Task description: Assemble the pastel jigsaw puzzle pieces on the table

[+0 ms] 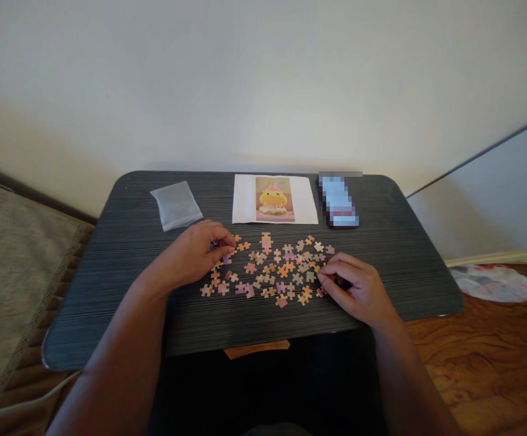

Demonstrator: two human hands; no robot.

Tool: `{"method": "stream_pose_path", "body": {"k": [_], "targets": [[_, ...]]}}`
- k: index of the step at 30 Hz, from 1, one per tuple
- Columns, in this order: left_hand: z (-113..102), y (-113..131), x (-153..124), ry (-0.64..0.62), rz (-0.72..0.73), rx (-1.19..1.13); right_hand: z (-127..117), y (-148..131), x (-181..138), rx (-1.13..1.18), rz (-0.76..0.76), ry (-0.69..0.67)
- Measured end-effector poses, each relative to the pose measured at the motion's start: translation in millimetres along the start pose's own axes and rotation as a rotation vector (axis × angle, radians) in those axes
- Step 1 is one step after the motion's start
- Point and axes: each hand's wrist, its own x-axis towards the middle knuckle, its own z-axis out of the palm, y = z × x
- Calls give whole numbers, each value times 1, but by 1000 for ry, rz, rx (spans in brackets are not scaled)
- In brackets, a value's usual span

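Several small pink, orange and tan puzzle pieces (270, 269) lie scattered on the middle of a dark wood-grain table (127, 266). My left hand (195, 251) rests at the left edge of the scatter, fingers curled in a pinch on a puzzle piece (226, 259). My right hand (357, 287) sits at the right edge of the scatter, fingers curled down onto pieces there; what they hold is hidden. Behind the pieces lies a white sheet with a picture of a yellow chick (274, 198).
A clear plastic bag (175, 204) lies at the back left of the table. A blurred phone-like object (338, 200) lies at the back right. A wall stands behind the table. Carpet is on the left, wood floor with a white bag (495, 282) on the right.
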Motion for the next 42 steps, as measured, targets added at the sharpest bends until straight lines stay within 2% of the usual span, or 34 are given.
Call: {"method": "stream_pose_path", "body": {"k": [42], "targets": [[0,11,3,32,-137,1,1,2,-1,-2,7,-13]]}}
